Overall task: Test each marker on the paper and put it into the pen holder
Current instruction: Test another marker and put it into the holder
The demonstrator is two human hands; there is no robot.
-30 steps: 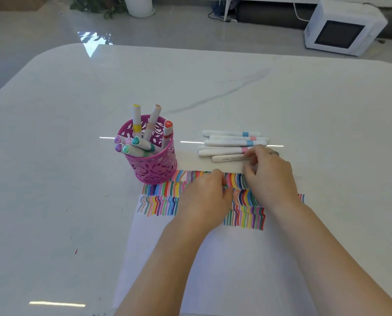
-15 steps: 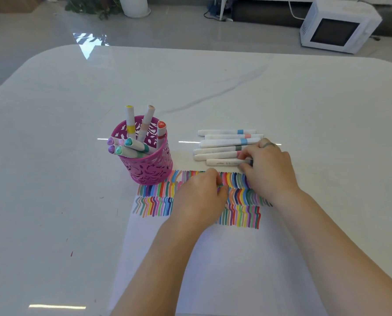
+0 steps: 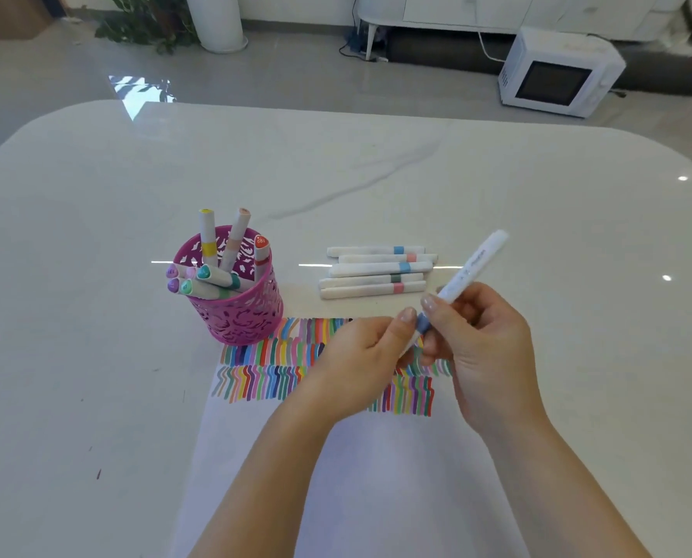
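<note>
both hands (image 3: pixel 424 348) gripping a white marker (image 3: pixel 471 267) above striped paper (image 3: pixel 376 477), pink pen holder (image 3: pixel 239 312) left

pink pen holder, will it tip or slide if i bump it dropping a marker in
Probably light: the pen holder has cut-out walls. Several of its markers lean left over the rim, so a knock from the right may tip it. The glossy table likely lets it slide.

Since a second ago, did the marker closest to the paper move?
Yes. That marker left the row of markers, rising; the left hand and right hand hold it over the paper.
</note>
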